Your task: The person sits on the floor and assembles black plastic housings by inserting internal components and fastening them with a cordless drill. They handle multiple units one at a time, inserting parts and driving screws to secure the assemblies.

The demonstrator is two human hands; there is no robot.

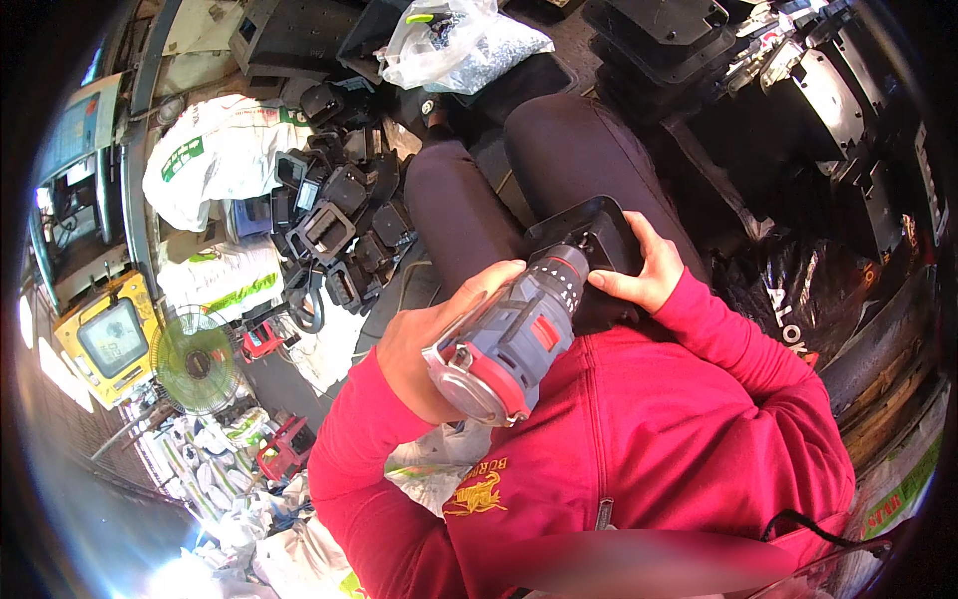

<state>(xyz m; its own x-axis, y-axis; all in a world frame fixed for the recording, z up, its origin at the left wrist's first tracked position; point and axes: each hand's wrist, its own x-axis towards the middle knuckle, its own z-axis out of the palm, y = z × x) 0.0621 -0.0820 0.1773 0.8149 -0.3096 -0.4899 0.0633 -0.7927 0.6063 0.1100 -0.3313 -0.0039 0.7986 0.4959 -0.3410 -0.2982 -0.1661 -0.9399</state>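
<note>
My left hand (429,344) is wrapped around a grey and red cordless drill (519,334), whose chuck points at a black plastic housing (589,235) resting on my lap. My right hand (644,272) presses on the housing's near edge, right beside the chuck. The drill's tip touches the housing or is hidden against it. Both sleeves are red, and my legs in dark trousers (469,210) stretch away under the housing.
A heap of black plastic frames (339,220) lies to the left of my legs. Beyond are white sacks (215,150), a clear bag of small parts (459,45), a small green fan (195,361) and a yellow monitor (110,339). More black housings (828,100) are stacked at the right.
</note>
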